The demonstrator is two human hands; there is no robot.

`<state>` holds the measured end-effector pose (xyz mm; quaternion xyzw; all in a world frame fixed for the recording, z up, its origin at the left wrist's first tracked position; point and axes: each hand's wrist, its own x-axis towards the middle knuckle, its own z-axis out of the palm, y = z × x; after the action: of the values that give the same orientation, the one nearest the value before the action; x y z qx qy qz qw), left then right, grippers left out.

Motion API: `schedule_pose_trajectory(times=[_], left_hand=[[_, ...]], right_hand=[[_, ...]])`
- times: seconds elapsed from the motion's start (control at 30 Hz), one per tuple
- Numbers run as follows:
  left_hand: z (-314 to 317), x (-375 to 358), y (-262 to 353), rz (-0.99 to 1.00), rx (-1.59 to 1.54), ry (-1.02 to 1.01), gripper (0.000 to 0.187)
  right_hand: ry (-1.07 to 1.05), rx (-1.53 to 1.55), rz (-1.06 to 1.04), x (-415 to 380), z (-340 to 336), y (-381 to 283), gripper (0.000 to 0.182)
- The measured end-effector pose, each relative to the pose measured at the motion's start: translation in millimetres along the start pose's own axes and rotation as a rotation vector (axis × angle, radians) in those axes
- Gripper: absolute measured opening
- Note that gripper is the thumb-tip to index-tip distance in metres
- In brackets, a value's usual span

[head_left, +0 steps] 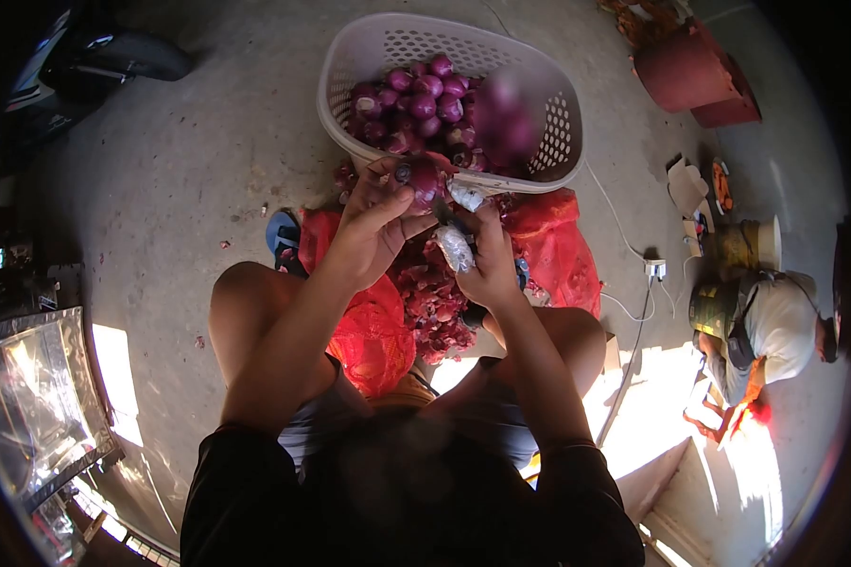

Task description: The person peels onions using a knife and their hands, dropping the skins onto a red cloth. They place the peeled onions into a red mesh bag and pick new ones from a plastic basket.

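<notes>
Just in front of the basket, my left hand (376, 225) grips a red onion (426, 185), its dark end turned to the left. Close beside it, my right hand (490, 257) has white wrapping (455, 249) around its thumb and a finger. Those digits are bent together toward the onion, and I cannot tell what small dark thing lies between them. Beyond both hands, a pale plastic basket (335, 121) carries many red onions (425, 106). Below them, a heap of onion skins (429, 300) lies between my legs.
Red mesh sacks (373, 335) lie on either side of the skins. A white cable with an adapter (654, 268) runs along the floor at right. Farther right, another person (775, 321) bends down near a red bucket (686, 71). A motorcycle wheel (147, 57) stands at upper left.
</notes>
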<state>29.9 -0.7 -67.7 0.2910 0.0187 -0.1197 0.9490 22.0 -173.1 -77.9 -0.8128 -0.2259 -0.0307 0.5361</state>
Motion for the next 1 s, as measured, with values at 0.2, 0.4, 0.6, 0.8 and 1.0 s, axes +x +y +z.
schedule_pose_trajectory(times=[0.2, 0.4, 0.6, 0.8, 1.0], left_hand=[[0.7, 1.3, -4.4, 0.060, 0.114, -0.026, 0.039], [-1.8, 1.3, -6.7, 0.116, 0.113, -0.068, 0.039], [-2.4, 0.4, -4.5, 0.113, 0.121, -0.075, 0.039], [3.5, -1.6, -2.5, 0.085, 0.108, -0.094, 0.042], [2.0, 2.0, -1.5, 0.113, 0.143, -0.038, 0.045]], right_hand=[[0.030, 0.028, -0.015, 2.9, -1.7, -1.6, 0.054], [-0.014, 0.028, 0.038, 0.5, -3.9, 0.2, 0.055], [0.032, 0.009, -0.040, 4.7, -3.2, 2.6, 0.051], [0.225, 0.384, 0.271, 11.8, -9.0, 9.1, 0.043], [-0.013, 0.476, 0.177, 5.6, -10.0, -11.2, 0.047]])
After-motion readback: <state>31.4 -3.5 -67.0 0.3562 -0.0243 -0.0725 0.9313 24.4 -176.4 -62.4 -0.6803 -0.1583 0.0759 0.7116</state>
